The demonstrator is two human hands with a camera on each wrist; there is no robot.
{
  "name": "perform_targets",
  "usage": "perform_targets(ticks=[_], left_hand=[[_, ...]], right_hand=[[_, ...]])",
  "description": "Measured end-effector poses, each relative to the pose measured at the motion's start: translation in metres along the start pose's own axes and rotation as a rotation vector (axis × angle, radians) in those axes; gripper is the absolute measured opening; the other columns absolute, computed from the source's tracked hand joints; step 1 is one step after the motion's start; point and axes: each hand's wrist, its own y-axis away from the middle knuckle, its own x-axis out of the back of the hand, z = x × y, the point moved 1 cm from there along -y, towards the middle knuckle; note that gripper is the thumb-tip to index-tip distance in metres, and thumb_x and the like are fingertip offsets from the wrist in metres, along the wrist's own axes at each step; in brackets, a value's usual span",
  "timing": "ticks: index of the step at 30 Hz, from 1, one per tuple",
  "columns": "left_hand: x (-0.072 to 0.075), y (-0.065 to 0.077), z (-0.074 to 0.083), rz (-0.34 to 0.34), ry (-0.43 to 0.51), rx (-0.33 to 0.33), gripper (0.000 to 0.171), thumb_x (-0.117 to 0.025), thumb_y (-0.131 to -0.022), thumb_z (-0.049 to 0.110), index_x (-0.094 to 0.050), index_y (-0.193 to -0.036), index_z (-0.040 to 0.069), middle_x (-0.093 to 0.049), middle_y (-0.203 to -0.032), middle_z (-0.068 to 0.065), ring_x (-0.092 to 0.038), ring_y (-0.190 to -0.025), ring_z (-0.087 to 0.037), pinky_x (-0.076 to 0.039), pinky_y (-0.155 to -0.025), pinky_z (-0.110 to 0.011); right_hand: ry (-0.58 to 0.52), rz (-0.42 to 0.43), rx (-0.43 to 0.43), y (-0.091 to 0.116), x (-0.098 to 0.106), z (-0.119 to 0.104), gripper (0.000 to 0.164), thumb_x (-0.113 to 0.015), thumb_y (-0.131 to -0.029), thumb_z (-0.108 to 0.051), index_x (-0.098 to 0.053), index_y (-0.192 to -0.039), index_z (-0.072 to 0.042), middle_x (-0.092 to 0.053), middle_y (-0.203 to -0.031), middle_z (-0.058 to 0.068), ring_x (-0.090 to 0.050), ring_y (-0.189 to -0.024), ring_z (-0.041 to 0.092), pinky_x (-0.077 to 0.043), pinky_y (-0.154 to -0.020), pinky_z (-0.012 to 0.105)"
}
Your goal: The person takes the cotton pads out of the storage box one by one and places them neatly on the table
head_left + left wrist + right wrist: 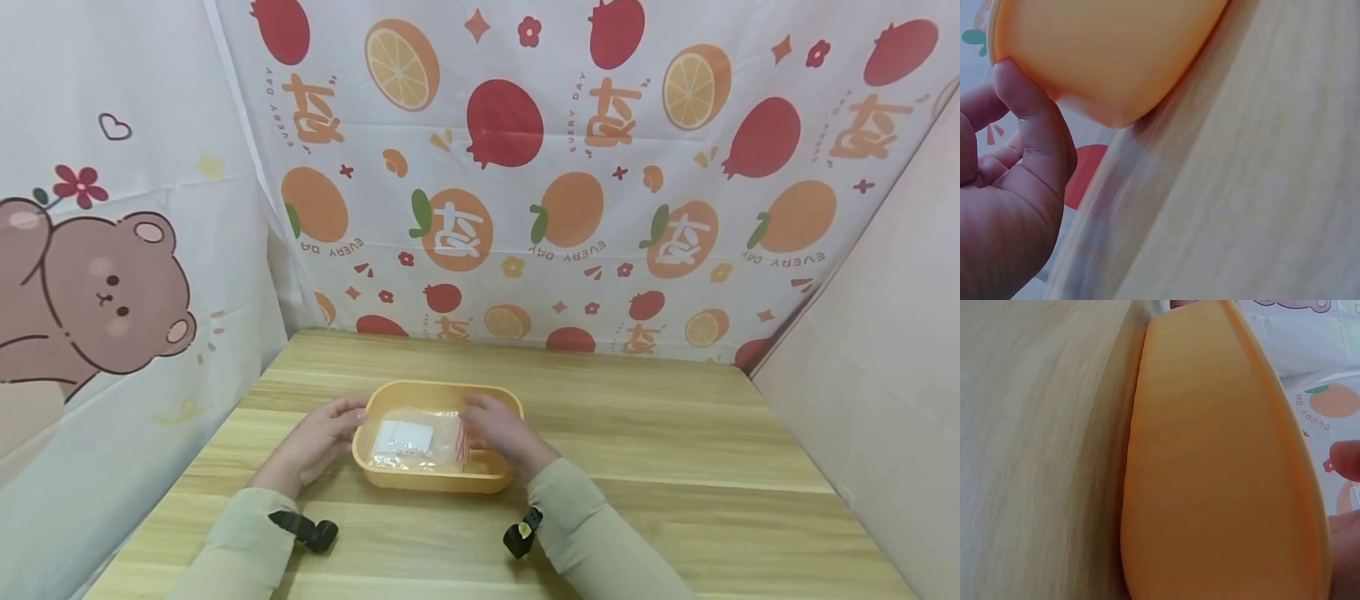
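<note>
An orange-yellow plastic box (442, 483) with rounded corners stands on the table. Inside lies a clear plastic bag (438, 423), with white folded pieces (405, 437) showing at its left and red stripes (462, 446) at its right. My left hand (322, 435) holds the box's left end, its thumb (1029, 112) against the outer wall near the rim. Over the right part of the box reaches my right hand (504, 429), slightly blurred, its fingertips near the striped end of the bag. In the right wrist view a fingertip (1346, 459) shows beyond the rim; the other fingers are mostly cut off.
A wood-grain table (675, 475) extends around the box. Behind it hangs a fruit-printed curtain (510, 200); a bear-printed curtain (112, 292) closes the left side and a pale one (885, 333) the right. Both wrists carry black cameras on straps.
</note>
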Motion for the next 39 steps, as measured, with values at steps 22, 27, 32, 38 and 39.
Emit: perform_targets(ticks=[22, 27, 32, 38, 39], left_hand=[[0.002, -0.001, -0.004, 0.008, 0.002, -0.022, 0.052, -0.052, -0.107, 0.021, -0.037, -0.146, -0.010, -0.058, -0.128, -0.023, -0.064, -0.101, -0.020, -0.058, -0.082, -0.035], [0.001, 0.000, -0.004, 0.010, 0.006, -0.022, 0.054, -0.054, -0.107, 0.023, -0.037, -0.146, -0.010, -0.059, -0.127, -0.021, -0.064, -0.101, -0.019, -0.058, -0.083, -0.035], [0.001, 0.002, -0.004, 0.000, 0.015, -0.028, 0.054, -0.055, -0.106, 0.024, -0.038, -0.146, -0.009, -0.060, -0.127, -0.017, -0.064, -0.103, -0.019, -0.058, -0.084, -0.036], [0.000, 0.004, -0.004, -0.002, 0.020, -0.023, 0.054, -0.055, -0.107, 0.023, -0.038, -0.147, -0.009, -0.058, -0.130, -0.020, -0.064, -0.103, -0.019, -0.058, -0.084, -0.036], [0.000, 0.004, -0.004, -0.002, 0.022, -0.022, 0.054, -0.055, -0.107, 0.023, -0.038, -0.147, -0.009, -0.058, -0.130, -0.021, -0.064, -0.103, -0.019, -0.058, -0.084, -0.036]], right_hand=[[0.363, 0.110, 0.029, -0.023, -0.019, 0.011, 0.069, -0.058, -0.084, 0.010, -0.037, -0.149, 0.005, -0.056, -0.081, 0.009, -0.054, -0.050, 0.015, -0.048, -0.045, 0.026], [0.431, 0.106, 0.038, -0.021, -0.019, 0.008, 0.055, -0.054, -0.090, 0.007, -0.045, -0.144, 0.002, -0.057, -0.074, 0.007, -0.060, -0.048, 0.020, -0.047, -0.044, 0.027], [0.531, 0.126, 0.159, -0.015, -0.013, 0.003, 0.032, -0.056, -0.095, -0.003, -0.063, -0.126, -0.004, -0.061, -0.085, 0.002, -0.059, -0.058, 0.014, -0.047, -0.051, 0.026], [0.619, 0.218, 0.345, -0.004, -0.002, -0.002, 0.023, -0.060, -0.097, -0.010, -0.074, -0.116, -0.010, -0.067, -0.093, -0.004, -0.053, -0.070, 0.011, -0.047, -0.060, 0.027], [0.618, 0.230, 0.364, -0.002, 0.001, -0.004, 0.022, -0.060, -0.098, -0.011, -0.074, -0.115, -0.010, -0.068, -0.095, -0.003, -0.055, -0.073, 0.012, -0.049, -0.063, 0.028]])
